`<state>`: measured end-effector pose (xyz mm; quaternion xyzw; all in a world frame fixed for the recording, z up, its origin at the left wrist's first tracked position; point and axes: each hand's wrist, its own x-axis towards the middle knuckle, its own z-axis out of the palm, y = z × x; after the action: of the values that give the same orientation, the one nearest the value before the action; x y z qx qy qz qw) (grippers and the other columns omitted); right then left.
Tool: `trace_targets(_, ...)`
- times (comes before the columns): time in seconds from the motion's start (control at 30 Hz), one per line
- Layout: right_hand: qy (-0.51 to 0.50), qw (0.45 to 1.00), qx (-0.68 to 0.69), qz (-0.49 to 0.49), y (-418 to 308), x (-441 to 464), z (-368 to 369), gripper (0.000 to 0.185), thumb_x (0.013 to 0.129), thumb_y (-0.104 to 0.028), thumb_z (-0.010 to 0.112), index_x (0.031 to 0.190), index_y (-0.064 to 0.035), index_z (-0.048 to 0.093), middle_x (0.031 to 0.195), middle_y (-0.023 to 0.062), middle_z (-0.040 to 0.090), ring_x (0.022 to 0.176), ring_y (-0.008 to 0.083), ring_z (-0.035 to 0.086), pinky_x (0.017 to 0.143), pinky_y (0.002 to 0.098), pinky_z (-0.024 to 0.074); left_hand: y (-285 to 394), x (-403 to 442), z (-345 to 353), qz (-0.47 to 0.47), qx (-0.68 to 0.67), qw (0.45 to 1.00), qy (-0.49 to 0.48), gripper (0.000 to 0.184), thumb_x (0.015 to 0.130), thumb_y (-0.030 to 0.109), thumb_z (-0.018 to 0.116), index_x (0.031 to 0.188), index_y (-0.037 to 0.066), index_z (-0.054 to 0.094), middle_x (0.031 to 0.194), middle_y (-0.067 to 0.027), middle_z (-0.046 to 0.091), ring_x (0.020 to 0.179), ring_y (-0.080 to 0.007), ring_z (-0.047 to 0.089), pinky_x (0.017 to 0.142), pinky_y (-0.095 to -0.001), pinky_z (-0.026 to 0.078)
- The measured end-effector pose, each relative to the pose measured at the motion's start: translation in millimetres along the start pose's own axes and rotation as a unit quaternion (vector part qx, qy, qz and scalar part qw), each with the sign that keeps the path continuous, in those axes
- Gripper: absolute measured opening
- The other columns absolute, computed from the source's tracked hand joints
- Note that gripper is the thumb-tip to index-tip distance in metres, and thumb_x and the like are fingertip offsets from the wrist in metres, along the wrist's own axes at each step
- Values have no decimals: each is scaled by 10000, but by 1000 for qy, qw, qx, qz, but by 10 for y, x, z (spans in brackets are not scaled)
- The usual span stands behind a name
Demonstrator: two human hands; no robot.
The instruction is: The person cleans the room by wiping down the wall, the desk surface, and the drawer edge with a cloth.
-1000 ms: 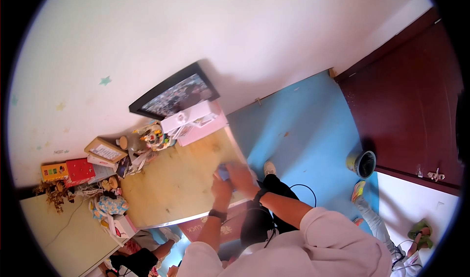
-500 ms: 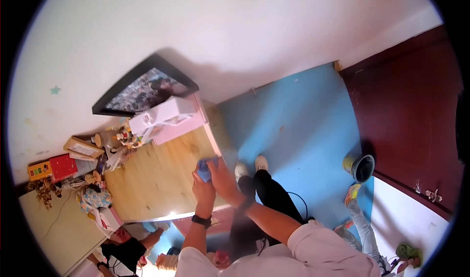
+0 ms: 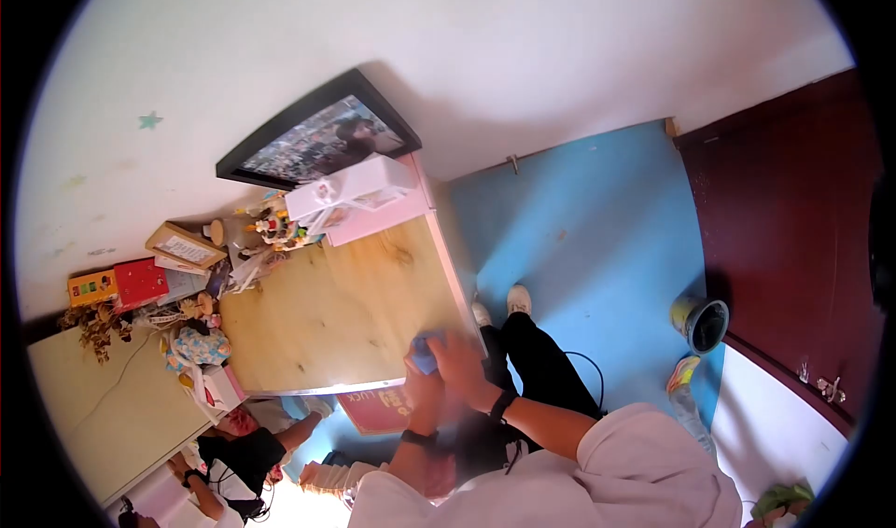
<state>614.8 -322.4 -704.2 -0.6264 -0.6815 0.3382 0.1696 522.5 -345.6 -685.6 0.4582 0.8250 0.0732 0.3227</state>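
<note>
A crumpled blue cloth is bunched between my two hands, close to the near right corner of the wooden tabletop. My left hand closes around its lower left side. From the right, my right hand grips the same cloth, fingers curled over it. Both hands are slightly blurred, and parts of the cloth are hidden by the fingers. Whether the cloth touches the tabletop I cannot tell.
A framed picture leans on the wall behind a white box. Small figurines and a red box line the back. On the blue floor stands a bucket, near a dark red door. Another person is at lower left.
The view has shifted, so the desk sits farther right. Both hands, still holding the blue cloth, have drawn back toward my body and the desk's near right corner.
</note>
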Motion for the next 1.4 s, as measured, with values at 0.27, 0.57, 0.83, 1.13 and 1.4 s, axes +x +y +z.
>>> trace_targets(0.27, 122, 991, 18, -47, 78, 617, -177, 265, 795, -124, 589, 1056, -149, 551, 979, 125, 516, 823, 316, 596, 627, 428, 495, 382, 592, -80, 67, 3, 998, 2, 548, 816, 292, 641, 1259, 76, 401, 1059, -209, 620, 913, -446, 604, 743, -520, 484)
trace_targets(0.57, 58, 991, -24, 122, 149, 847, -361, 218, 860, -198, 539, 1075, -166, 559, 1012, 115, 526, 856, 320, 607, 634, 431, 504, 516, 927, 127, 192, -11, 981, 12, 519, 829, 255, 649, 1259, 103, 401, 1086, -186, 601, 914, -430, 609, 727, -506, 495)
trace_targets(0.83, 115, 987, 8, 111, -111, 1109, 37, 203, 838, -180, 559, 1038, -174, 594, 1000, 146, 537, 904, 349, 591, 736, 457, 477, 339, 1264, -74, 175, -49, 983, 24, 527, 850, 310, 636, 1288, 127, 409, 1131, -161, 603, 927, -405, 617, 738, -495, 504)
trace_targets(1.13, 105, 980, 23, 168, -394, 1043, 179, 321, 778, -84, 603, 1089, -156, 571, 1030, 168, 532, 815, 393, 610, 662, 468, 500, 161, 1350, -329, 211, 30, 977, -21, 596, 808, 186, 652, 1330, 94, 380, 1025, -179, 621, 898, -418, 613, 691, -495, 495)
trace_targets(1.4, 21, 995, 2, 103, -1084, 340, 842, 414, 724, -53, 631, 1114, -155, 534, 1042, 151, 527, 844, 394, 611, 668, 468, 514, -1091, 902, -835, 166, 36, 981, -92, 796, 711, 155, 730, 1393, 115, 321, 1165, -153, 497, 971, -401, 583, 738, -510, 500)
